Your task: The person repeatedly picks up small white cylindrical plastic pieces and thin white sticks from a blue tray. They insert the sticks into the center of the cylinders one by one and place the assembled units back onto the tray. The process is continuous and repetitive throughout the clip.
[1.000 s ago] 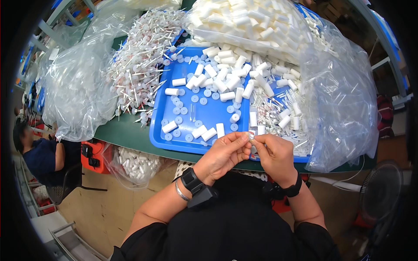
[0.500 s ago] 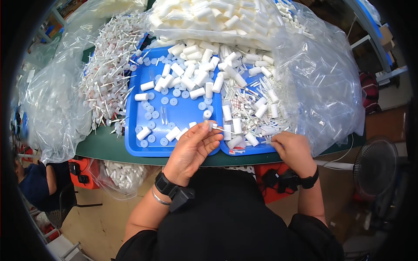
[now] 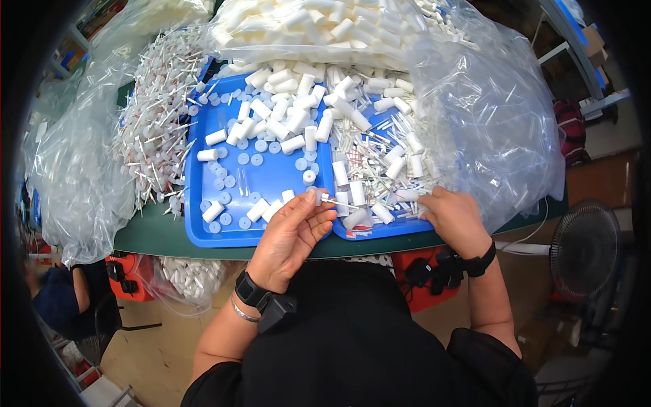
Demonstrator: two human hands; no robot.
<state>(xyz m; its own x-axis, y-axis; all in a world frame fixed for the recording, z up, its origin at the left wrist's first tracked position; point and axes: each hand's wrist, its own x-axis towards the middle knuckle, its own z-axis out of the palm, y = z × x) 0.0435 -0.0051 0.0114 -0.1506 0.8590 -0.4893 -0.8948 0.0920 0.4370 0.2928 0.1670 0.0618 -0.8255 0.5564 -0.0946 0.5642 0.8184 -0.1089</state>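
My left hand [image 3: 288, 237] is closed over the front of the blue trays, thumb and forefinger pinching a thin white rod with a small pale cap [image 3: 337, 202]. The rod points right, and the other fingers are curled. My right hand [image 3: 458, 217] reaches into the right blue tray [image 3: 407, 226], fingers bent together beside a white tube [image 3: 407, 195] at the pile's edge. Its fingertips are partly hidden, so what they grip does not show. Thin white rods [image 3: 380, 146] and white foam-like cylinders [image 3: 395, 167] lie heaped in that tray.
The left blue tray [image 3: 192, 203] holds white cylinders [image 3: 278, 127] and translucent discs [image 3: 256, 159]. Rods with discs [image 3: 156, 115] are piled farther left. A large bag of cylinders [image 3: 319, 30] stands behind; clear plastic [image 3: 488, 129] lies right. A fan [image 3: 584, 261] stands at far right.
My right hand has moved a little farther into the right tray, up to the white tube. My left hand keeps the capped rod almost in place. The whole view has shifted slightly.
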